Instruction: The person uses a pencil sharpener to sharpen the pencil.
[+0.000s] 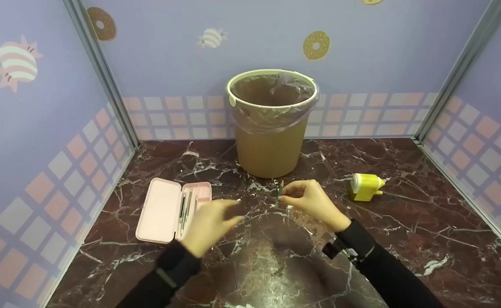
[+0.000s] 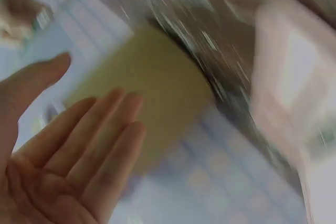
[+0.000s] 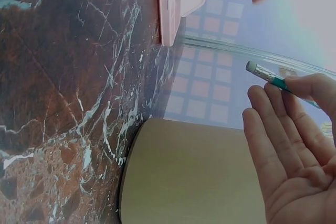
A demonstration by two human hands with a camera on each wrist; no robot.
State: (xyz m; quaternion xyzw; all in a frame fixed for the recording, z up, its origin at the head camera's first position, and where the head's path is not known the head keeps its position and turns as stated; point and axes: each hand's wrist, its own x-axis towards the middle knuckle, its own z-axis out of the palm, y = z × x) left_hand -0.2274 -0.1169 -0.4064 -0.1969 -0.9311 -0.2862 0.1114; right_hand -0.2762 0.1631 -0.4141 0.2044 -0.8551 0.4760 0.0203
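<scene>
My right hand (image 1: 314, 203) pinches a green pencil (image 3: 266, 74) between thumb and index finger, in front of the bin; its eraser end and metal band stick out past the fingertips in the right wrist view. My left hand (image 1: 207, 222) holds nothing, its fingers extended and thumb apart, blurred at the right edge of a pink pencil case (image 1: 158, 211). The case lies open on the left with several pencils (image 1: 185, 209) inside, part of it hidden behind that hand.
A tan bin (image 1: 272, 149) lined with a clear bag stands at the back middle, against the wall. To the right sits a small yellow box-like device (image 1: 365, 187) with a knob on its side. Small bits are scattered on the dark marbled table (image 1: 250, 273).
</scene>
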